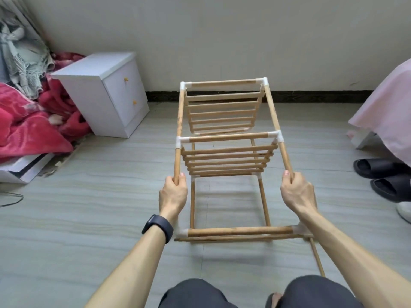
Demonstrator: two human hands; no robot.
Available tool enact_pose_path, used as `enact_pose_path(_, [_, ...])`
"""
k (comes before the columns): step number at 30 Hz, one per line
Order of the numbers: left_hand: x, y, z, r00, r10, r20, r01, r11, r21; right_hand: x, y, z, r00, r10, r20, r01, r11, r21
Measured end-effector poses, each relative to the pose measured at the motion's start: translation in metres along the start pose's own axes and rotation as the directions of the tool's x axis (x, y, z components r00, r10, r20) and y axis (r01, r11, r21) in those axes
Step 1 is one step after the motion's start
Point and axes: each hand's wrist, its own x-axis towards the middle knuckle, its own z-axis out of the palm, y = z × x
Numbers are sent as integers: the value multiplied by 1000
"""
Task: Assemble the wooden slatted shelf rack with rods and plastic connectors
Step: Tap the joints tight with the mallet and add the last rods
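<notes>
A pale wall (222, 30) with a dark skirting board (311, 96) meets a grey wood-grain floor (77, 218). At the upper left of the frame stands a white bedside cabinet (106, 90), both drawers closed, so nothing inside shows.

The wooden shelf rack (226, 138) fills the centre of the frame, tipped over with its far end raised toward the wall and its near crossbar low near the floor. Two slatted shelves (222, 112) sit between its long rods, joined by white plastic connectors (182, 140) at the corners.

The left hand (173, 194), with a black smartwatch (158, 227) on its wrist, has its fingers wrapped round the rack's left long rod. The right hand (297, 192) grips the right long rod the same way. Both arms reach forward from the lower edge.

A loose wooden rod (317, 256) lies on the floor at lower right, near the rack's near corner. A red blanket (26, 121) is heaped at the left beside the cabinet. At the right edge are a pink bedcover (387, 107) and black slippers (378, 172).
</notes>
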Motion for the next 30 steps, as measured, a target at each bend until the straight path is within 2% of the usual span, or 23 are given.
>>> enact_pose_path(6, [27,51,-18,1000,-14,-7,11,969,-246,-44,19,-8,998,-16,-57,22,994,108])
enact_pose_path(10, [41,70,-17,999,-34,22,38,974,-224,-70,33,-11,998,-17,-53,27,984,178])
enact_pose_path(13, [40,68,-10,995,-46,-90,29,983,-180,-71,34,-16,1000,26,3,-27,988,151])
enact_pose_path(16, [37,66,-5,990,-58,-125,34,981,-190,-49,26,-25,992,94,80,-103,987,120])
enact_pose_path(19, [32,66,-5,987,-84,-140,55,977,-206,-12,1,-34,985,134,108,-159,950,270])
enact_pose_path(24, [21,62,-6,985,-72,-156,36,975,-221,46,-48,-41,969,84,234,-176,896,408])
enact_pose_path(26, [18,63,-7,986,-53,-161,16,974,-227,56,-57,-38,979,101,176,-167,893,417])
enact_pose_path(30, [20,64,-7,980,-10,-200,-39,971,-236,58,-57,-25,992,116,-52,-89,929,359])
